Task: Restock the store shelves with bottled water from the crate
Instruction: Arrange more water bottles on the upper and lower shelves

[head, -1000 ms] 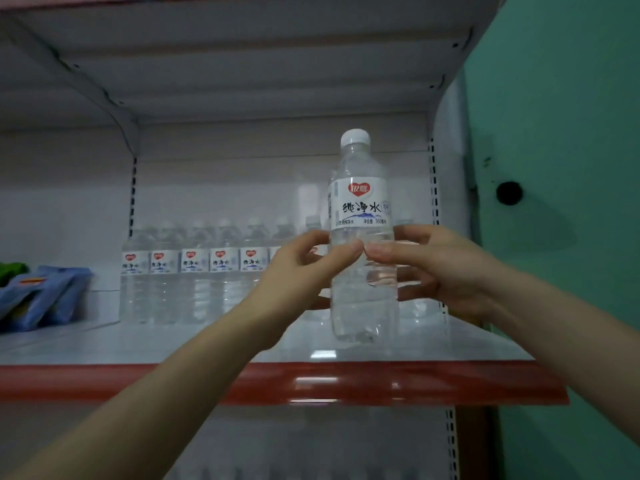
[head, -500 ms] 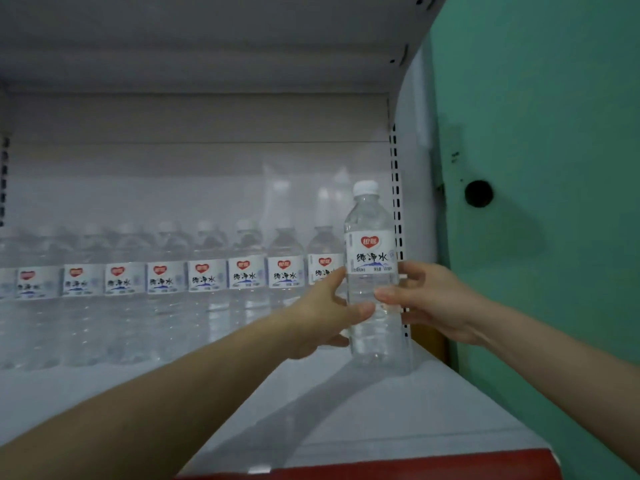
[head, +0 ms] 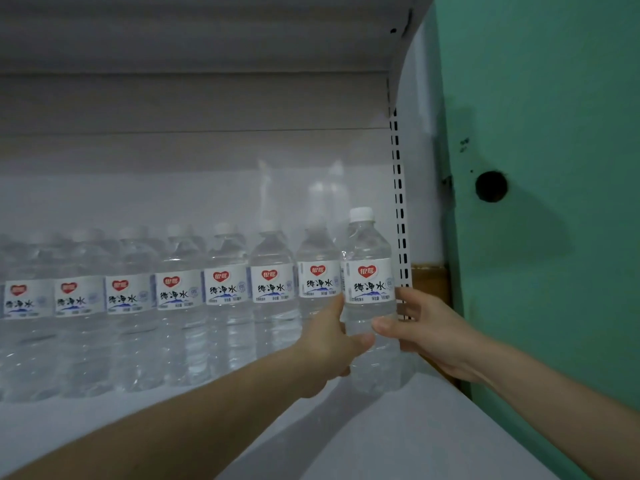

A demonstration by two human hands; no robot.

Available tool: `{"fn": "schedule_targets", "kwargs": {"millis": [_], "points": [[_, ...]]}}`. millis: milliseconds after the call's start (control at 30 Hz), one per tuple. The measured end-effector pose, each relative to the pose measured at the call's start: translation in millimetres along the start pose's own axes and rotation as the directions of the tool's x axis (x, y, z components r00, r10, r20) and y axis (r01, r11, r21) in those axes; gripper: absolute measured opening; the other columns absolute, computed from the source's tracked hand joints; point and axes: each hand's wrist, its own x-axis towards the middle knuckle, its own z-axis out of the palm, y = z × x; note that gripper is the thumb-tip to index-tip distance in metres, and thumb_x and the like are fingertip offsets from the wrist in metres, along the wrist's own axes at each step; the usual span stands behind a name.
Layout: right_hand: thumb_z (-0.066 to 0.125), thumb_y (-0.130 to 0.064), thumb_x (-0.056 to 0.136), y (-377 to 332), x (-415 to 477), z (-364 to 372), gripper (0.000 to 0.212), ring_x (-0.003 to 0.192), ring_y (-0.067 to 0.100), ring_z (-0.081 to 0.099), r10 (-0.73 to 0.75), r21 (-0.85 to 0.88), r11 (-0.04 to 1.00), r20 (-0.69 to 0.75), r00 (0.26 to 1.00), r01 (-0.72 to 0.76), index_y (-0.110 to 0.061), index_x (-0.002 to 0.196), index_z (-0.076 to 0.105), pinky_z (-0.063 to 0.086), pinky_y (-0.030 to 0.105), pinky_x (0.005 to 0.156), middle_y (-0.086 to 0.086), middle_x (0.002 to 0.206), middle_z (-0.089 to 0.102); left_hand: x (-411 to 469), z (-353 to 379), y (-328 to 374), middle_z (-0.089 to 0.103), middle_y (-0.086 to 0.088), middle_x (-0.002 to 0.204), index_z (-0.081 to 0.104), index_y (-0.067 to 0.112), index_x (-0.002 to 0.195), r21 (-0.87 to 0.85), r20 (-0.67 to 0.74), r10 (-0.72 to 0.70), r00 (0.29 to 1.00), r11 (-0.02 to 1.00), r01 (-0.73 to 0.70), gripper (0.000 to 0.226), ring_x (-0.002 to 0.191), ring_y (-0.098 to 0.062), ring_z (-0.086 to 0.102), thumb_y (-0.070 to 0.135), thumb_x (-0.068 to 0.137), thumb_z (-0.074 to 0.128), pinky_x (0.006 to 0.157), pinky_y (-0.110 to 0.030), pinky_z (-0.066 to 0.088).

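While both hands clasp it, the clear water bottle (head: 369,306) stands upright on the white shelf (head: 398,431) at the row's right end, white-capped, red heart on its label; left hand (head: 329,351), right hand (head: 433,336).

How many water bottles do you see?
8: seven in a row along the shelf, plus the held bottle at its right end, in the left hand and right hand. Others may hide behind.

A green wall (head: 554,98) fills the right side. A dark round hole (head: 491,186) sits in the wall near its left edge. Small dark marks (head: 464,144) lie on the wall, up and left of the hole. A brown strip (head: 431,279) borders the wall's left edge, lower than the hole.
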Motion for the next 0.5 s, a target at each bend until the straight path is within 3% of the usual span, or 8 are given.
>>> {"fn": "schedule_targets", "kwargs": {"millis": [67,133,300,400,500], "points": [[0.072,-0.013,0.078,3.7,2.1,0.2,0.043,0.11,0.022,0.059,0.006,0.012,1.0,-0.011,1.0,-0.005,-0.034,0.111,0.055,0.051,0.041,0.089,-0.001,0.116,0.063,2.6,0.6,-1.2,0.057,-0.001,0.111,0.039,0.032,0.134,-0.003,-0.001,-0.007,1.0,1.0,0.007,0.052,0.101,-0.02,0.057,0.012,0.09,0.058,0.069,-0.026,0.05],[0.072,-0.012,0.078,5.0,3.2,-0.6,0.049,0.114,0.023,0.058,0.019,0.022,1.0,-0.005,1.0,-0.019,-0.03,0.119,0.054,0.048,0.046,0.096,-0.001,0.12,0.062,4.2,0.8,-2.3,0.057,0.0,0.115,0.042,0.026,0.133,-0.012,0.009,-0.033,0.999,0.999,0.033,0.046,0.104,-0.02,0.056,0.013,0.091,0.057,0.068,-0.024,0.048],[0.07,-0.012,0.079,-2.3,3.5,-5.4,0.053,0.106,0.02,0.062,0.064,0.017,0.998,0.065,0.996,-0.065,-0.024,0.126,0.049,0.054,0.036,0.083,0.0,0.118,0.064,7.7,0.3,-0.6,0.056,-0.004,0.123,0.044,0.021,0.132,-0.004,0.018,-0.076,0.997,0.997,0.076,0.042,0.109,-0.023,0.056,0.014,0.092,0.056,0.067,-0.023,0.047],[0.076,-0.018,0.069,-3.9,3.9,-8.5,0.058,0.107,0.024,0.063,0.08,0.02,0.996,0.077,0.994,-0.082,-0.026,0.12,0.05,0.048,0.048,0.097,0.002,0.118,0.064,9.7,-1.4,-2.0,0.054,-0.005,0.128,0.043,0.022,0.133,-0.009,0.052,-0.09,0.995,0.996,0.091,0.044,0.112,-0.025,0.055,0.015,0.092,0.056,0.073,-0.028,0.047],[0.076,-0.021,0.069,-2.4,3.5,-7.2,0.051,0.108,0.023,0.061,0.071,0.018,0.997,0.063,0.995,-0.072,-0.031,0.111,0.05,0.044,0.05,0.1,0.0,0.117,0.064,9.4,-3.8,-2.2,0.049,-0.006,0.134,0.042,0.023,0.134,-0.016,0.076,-0.098,0.992,0.995,0.099,0.045,0.115,-0.024,0.054,0.016,0.092,0.056,0.073,-0.026,0.048]]}}
